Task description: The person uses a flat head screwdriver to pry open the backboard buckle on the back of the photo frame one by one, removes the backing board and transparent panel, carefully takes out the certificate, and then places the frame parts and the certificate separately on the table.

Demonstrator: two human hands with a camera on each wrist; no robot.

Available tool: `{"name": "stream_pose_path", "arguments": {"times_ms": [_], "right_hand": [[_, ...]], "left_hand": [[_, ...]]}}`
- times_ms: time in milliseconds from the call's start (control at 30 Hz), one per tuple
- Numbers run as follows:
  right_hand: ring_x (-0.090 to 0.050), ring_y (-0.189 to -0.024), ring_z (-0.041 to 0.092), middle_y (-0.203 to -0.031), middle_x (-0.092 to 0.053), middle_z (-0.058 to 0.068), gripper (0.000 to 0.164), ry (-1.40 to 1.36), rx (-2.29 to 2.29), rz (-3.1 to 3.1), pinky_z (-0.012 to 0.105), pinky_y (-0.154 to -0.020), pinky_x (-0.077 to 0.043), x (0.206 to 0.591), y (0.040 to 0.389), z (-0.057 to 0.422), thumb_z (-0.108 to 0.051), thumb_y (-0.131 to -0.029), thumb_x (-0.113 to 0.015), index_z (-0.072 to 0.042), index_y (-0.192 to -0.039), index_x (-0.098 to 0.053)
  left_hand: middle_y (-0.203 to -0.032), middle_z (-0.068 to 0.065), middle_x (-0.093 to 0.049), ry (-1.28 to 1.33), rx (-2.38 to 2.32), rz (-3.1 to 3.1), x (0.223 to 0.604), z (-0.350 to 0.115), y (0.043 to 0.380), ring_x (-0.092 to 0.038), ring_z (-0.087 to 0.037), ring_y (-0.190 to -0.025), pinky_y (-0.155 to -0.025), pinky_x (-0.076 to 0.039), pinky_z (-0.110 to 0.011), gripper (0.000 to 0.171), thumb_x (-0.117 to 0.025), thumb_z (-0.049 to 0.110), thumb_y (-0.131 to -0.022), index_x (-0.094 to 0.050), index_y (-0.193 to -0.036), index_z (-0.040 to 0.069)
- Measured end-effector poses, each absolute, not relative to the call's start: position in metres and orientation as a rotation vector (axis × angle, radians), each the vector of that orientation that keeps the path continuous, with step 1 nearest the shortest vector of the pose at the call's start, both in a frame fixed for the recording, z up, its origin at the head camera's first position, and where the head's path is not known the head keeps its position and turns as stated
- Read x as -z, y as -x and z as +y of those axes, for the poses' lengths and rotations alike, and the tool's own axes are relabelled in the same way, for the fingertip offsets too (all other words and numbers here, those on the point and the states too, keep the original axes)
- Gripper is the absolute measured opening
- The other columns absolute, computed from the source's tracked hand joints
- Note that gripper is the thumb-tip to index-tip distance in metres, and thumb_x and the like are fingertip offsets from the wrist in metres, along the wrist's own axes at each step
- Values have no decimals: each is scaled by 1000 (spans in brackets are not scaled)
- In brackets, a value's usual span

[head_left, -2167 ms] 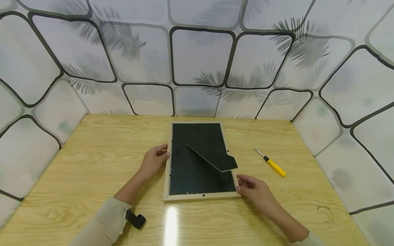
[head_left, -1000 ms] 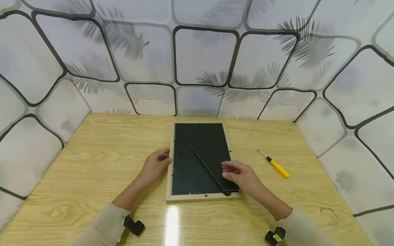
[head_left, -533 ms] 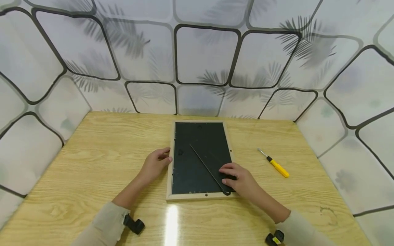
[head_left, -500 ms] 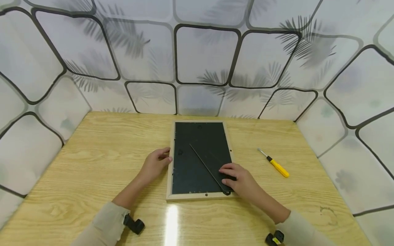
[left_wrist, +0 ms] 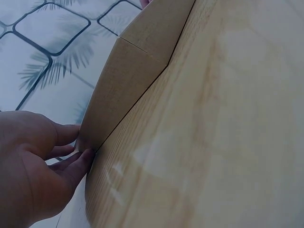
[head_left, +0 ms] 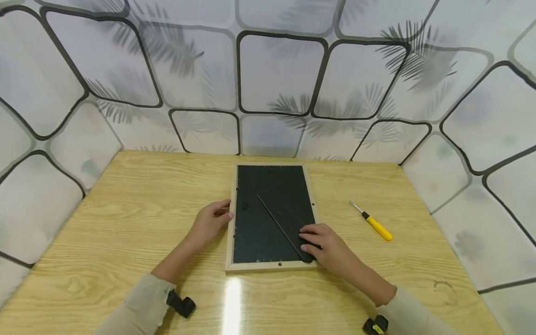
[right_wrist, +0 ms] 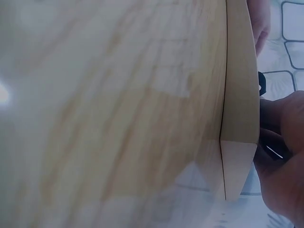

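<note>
A picture frame (head_left: 251, 266) with a pale wooden border lies back up on the table, its black backing board showing. My left hand (head_left: 209, 224) holds the frame's left edge; in the left wrist view its fingertips (left_wrist: 85, 156) touch the wooden side. My right hand (head_left: 331, 246) lies over the lower end of the black easel stand (head_left: 280, 216), which slants across the backing. Its fingers bend onto the stand, and the stand sits almost flat. In the right wrist view the right hand (right_wrist: 285, 152) is partly cut off behind the frame's side (right_wrist: 240, 85).
A screwdriver (head_left: 377, 227) with a yellow handle lies on the wooden table (head_left: 146, 195), right of the frame. Patterned wall panels (head_left: 276, 74) stand at the back and both sides. A black wrist camera (head_left: 182, 304) sits at each sleeve.
The easel stand was raised; it has come down close to the backing. My right hand has left the frame's right edge and moved onto the stand. The left hand stays on the left edge.
</note>
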State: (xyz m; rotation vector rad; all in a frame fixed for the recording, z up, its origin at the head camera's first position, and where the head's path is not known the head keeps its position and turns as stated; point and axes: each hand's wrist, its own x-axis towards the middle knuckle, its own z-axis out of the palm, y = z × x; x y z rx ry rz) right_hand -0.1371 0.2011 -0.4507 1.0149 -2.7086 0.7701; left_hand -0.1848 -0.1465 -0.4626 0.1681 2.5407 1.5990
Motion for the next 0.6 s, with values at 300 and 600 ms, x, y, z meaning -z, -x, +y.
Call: {"name": "stream_pose_path", "arguments": {"times_ms": [300,600], "right_hand": [[-59,-120,27,-128,-65,9,32,-935,-873,-2799,44,-97,-53,448,135,203,-9,-89,-76,-2,-120,-73],[-60,-123,29,-131,-64,7,35,-741,-1046,-2821,46,-97,-53,437,135,219,-18,-95,-71,-9,-128,-69]], "left_hand": [[-145,-21,-53,-175,-1599,2536,461,-147,185,-54,-37,-131,-104,-48,-50,50,-59,14,-103,-46,-150,2],[-146,-21,-52,-188,-1594,2539,462,-147,183,-53,-37,-132,-105,-47,-50,50,-58,15,-104,-45,-151,2]]}}
